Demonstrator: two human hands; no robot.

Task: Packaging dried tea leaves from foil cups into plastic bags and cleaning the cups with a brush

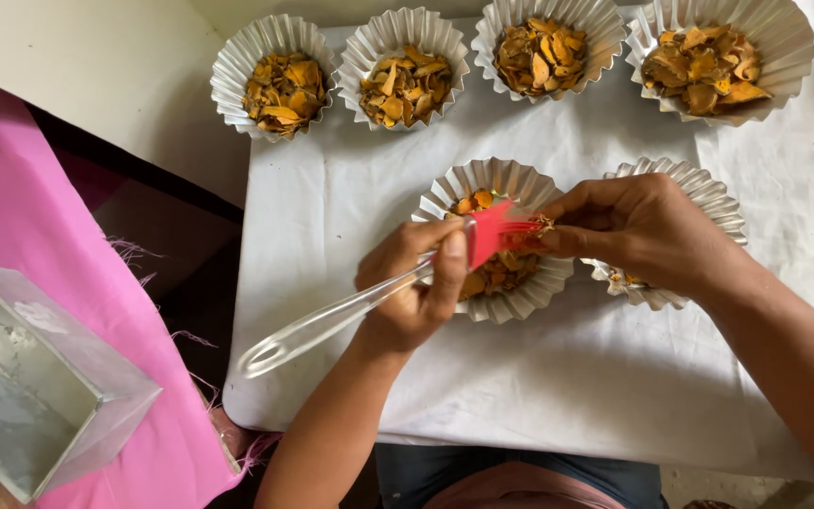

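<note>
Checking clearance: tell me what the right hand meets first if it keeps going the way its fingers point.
The right hand points leftward; its fingertips already touch the red brush head over the middle foil cup.

Four shiny foil cups (405, 68) full of orange chips sit in a row on the white cloth (558, 377). A pink cloth (40, 226) lies at the side. A metal box (30, 386) sits on it.

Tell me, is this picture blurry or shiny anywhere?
Head view: soft, even light; the red brush in the left hand is slightly blurred; the fluted foil cups glint at their rims; the right hand casts a faint shadow.
</note>
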